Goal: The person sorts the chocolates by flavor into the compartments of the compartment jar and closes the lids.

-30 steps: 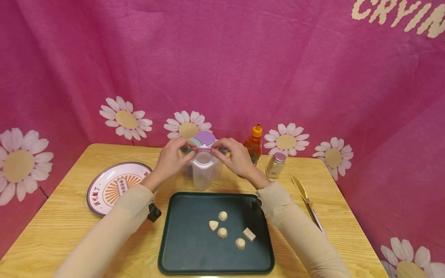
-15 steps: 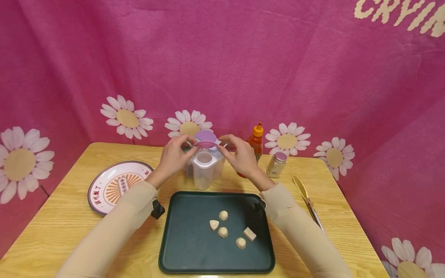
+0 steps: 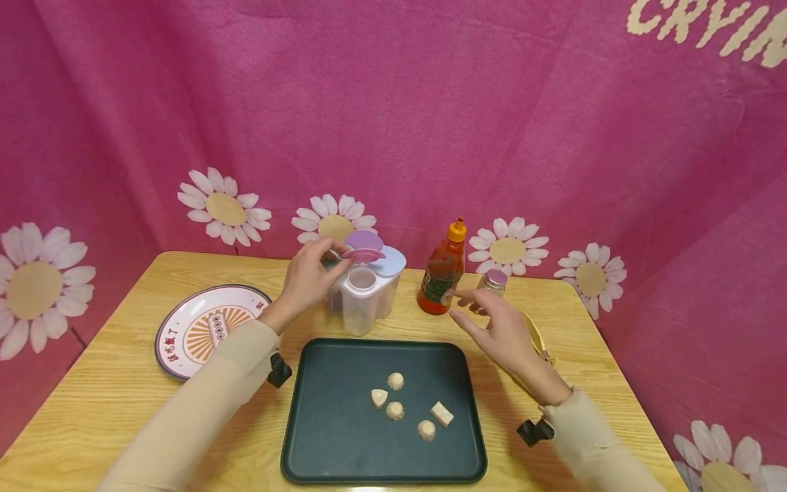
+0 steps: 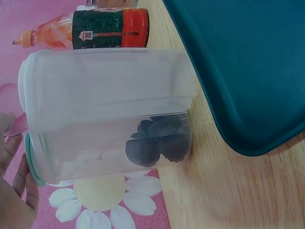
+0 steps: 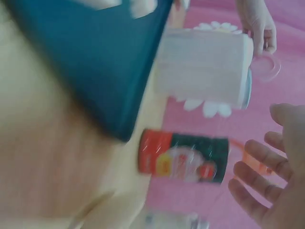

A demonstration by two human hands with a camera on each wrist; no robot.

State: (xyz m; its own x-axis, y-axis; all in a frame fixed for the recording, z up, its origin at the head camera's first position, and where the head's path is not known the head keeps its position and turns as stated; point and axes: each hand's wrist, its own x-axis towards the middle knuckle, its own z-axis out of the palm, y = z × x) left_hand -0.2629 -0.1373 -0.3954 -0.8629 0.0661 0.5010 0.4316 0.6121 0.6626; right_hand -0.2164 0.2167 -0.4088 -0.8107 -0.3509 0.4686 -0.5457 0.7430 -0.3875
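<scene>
A clear container (image 3: 359,314) with several compartments stands behind the tray. Its front compartment shows an uncovered round mouth. My left hand (image 3: 307,277) pinches a pink lid (image 3: 367,256) by its edge, just above that mouth. In the left wrist view, dark rounded pieces (image 4: 164,138) lie at the bottom of one compartment, below a green lid (image 4: 31,160). My right hand (image 3: 498,331) holds nothing; its fingers are spread and relaxed, in front of the red sauce bottle (image 3: 441,277) with a yellow cap. I cannot tell whether it touches the bottle.
A dark green tray (image 3: 344,444) bears several cream-coloured pieces (image 3: 395,411). Left of it lies a white patterned plate (image 3: 178,321). A small jar with a purple lid (image 3: 495,278) stands behind my right hand, and tongs (image 3: 533,335) are partly covered by that hand.
The pink lid has tilted and risen off the front mouth. My right hand has let go of it and moved right and nearer, past the sauce bottle. My left hand keeps its hold.
</scene>
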